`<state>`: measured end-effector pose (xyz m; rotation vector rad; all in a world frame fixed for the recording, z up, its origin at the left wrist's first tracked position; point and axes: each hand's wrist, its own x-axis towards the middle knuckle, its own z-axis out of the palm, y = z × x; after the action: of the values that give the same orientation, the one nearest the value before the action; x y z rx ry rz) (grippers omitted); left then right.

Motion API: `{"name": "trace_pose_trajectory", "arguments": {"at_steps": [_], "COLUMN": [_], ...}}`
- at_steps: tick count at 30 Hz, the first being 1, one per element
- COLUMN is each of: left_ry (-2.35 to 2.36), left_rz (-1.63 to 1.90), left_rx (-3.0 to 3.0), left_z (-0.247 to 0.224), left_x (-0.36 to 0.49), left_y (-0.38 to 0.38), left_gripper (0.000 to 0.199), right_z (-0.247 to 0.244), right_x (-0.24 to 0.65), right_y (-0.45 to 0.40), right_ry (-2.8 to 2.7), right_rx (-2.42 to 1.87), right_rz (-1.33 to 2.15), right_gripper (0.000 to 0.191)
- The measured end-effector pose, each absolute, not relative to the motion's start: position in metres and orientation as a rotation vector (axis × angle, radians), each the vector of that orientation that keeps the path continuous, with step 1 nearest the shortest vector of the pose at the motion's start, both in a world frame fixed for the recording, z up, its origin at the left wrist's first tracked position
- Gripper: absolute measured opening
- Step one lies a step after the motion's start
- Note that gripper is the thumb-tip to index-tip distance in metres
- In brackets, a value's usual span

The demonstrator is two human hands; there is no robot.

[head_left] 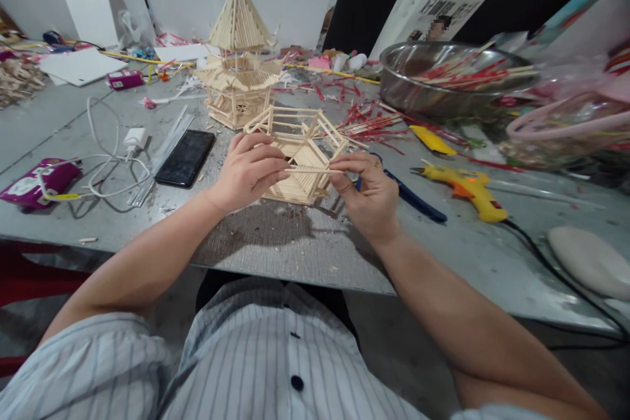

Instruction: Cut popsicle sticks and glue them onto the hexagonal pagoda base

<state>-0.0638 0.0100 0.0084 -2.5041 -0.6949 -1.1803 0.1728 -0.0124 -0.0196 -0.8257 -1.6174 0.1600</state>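
Between my two hands runs a thin wooden stick (309,171), level across the front of a low many-sided frame (295,191) built of wooden sticks. My left hand (253,167) pinches the stick's left end, its fingers closed near the frame's left side. At the other end, my right hand (367,187) grips it between thumb and fingers. Whether the stick touches the frame cannot be made out. Just behind stands a pagoda model (239,72) of the same sticks, with a pointed roof. Blue-handled pliers (416,197) lie beside my right hand, their head partly hidden.
A yellow glue gun (465,189) with a black cord lies at right, before a steel basin (453,82) of sticks. Red scraps (364,118) litter the table. At left are a black phone (185,157), a white charger (135,139) with cable and a purple box (42,182).
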Motion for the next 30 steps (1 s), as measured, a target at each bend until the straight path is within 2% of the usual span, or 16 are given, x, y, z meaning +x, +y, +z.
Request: {"name": "trace_pose_trajectory", "arguments": {"at_steps": [9,18,23,27,30], "left_ry": [-0.827,-0.736,-0.75,-0.885,-0.899], "left_rz": [-1.15,-1.124,-1.118,-1.293,-1.481], "left_rx": [-2.539,-2.502,-2.502,-2.465,-2.334], "left_z": [0.01,0.009,0.012,0.019,0.021], "left_x": [-0.067,-0.069,-0.069,-0.077,-0.082], "left_y": [0.014,0.017,0.014,0.013,0.016], "left_gripper": [0.027,0.017,0.019,0.028,0.027], "right_z": [-0.02,-0.02,-0.019,-0.017,-0.017], "right_x": [0.173,0.175,0.174,0.177,0.179], "right_y": [-0.012,-0.012,-0.012,-0.011,-0.01], "right_ry": [-1.626,-1.702,-1.682,-1.592,-1.544], "right_rx": [-0.856,-0.801,-0.799,-0.845,-0.879], "right_rz": [0.114,-0.009,0.014,0.124,0.182], "right_gripper": [0.01,0.003,0.004,0.013,0.023]}}
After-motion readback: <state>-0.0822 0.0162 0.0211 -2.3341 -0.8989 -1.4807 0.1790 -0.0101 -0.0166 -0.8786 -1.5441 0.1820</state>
